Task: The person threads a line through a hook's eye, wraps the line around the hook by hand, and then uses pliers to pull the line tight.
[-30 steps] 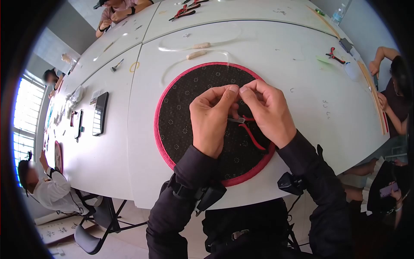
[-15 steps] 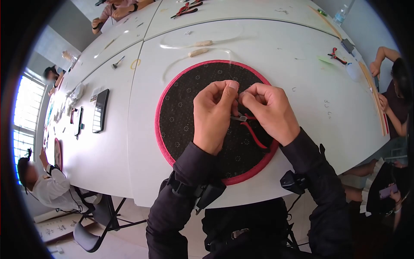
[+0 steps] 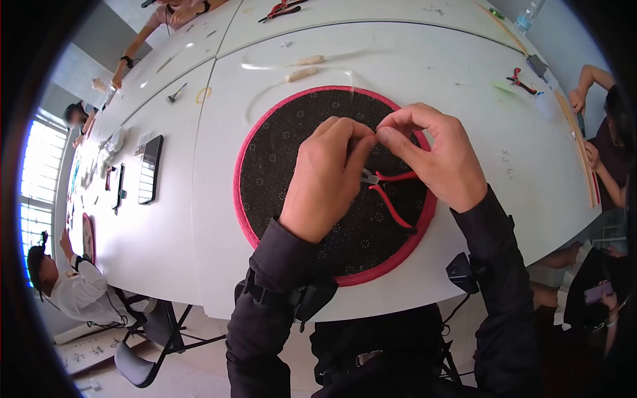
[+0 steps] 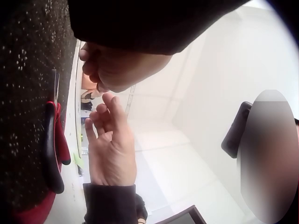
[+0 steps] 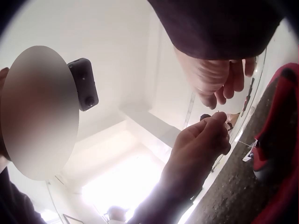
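My left hand [image 3: 322, 176] is held over a round black mat [image 3: 285, 219] with a red rim, its thumb and forefinger pinched together. A tiny tip pokes out between those fingertips [image 5: 218, 117] in the right wrist view, too small to name. Facing it, my right hand [image 3: 444, 156] has thumb and forefinger tips close together. Cannot tell whether anything is between them. The two hands' fingertips are a small gap apart. Below them, red-and-black pliers [image 3: 393, 207] lie on the mat, handles spread; the left wrist view shows their dark handle [image 4: 49, 149] edge-on.
Beyond the mat lie two pale wooden handles [image 3: 302, 74] with clear loops. A phone [image 3: 150, 169] and a small brush [image 3: 176, 93] are to the left. More pliers [image 3: 521, 81] and a long wooden strip [image 3: 578, 146] lie at right. Other people sit around the table.
My hands have drawn slightly apart; the right has shifted right and a little up, and the left has turned. More of the pliers shows. A person at the back left has stretched out an arm.
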Motion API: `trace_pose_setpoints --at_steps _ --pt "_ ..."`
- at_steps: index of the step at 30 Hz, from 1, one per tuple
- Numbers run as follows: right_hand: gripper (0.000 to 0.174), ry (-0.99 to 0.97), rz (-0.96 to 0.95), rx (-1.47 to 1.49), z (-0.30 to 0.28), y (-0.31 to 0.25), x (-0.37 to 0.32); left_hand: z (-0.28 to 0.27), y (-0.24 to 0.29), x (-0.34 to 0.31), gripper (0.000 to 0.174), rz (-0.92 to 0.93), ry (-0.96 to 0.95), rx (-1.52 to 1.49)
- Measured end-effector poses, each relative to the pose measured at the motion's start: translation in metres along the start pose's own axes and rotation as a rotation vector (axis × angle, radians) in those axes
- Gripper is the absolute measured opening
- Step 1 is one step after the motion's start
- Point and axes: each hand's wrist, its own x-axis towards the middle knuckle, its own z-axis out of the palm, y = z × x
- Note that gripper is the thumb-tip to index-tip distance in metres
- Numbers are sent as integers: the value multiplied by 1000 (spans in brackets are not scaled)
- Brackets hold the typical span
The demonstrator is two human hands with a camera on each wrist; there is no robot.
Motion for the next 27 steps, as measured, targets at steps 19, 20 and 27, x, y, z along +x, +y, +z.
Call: trace_pose_setpoints --at_steps 19,20,27 --pt "24 78 54 48 11 2 -5 -2 2 3 27 -405 -162 -506" --pt "24 78 53 61 12 3 -5 -2 2 3 26 -422 -165 -547" --pt "26 59 38 97 15 4 -6 -4 -3 3 24 -469 -185 -679"
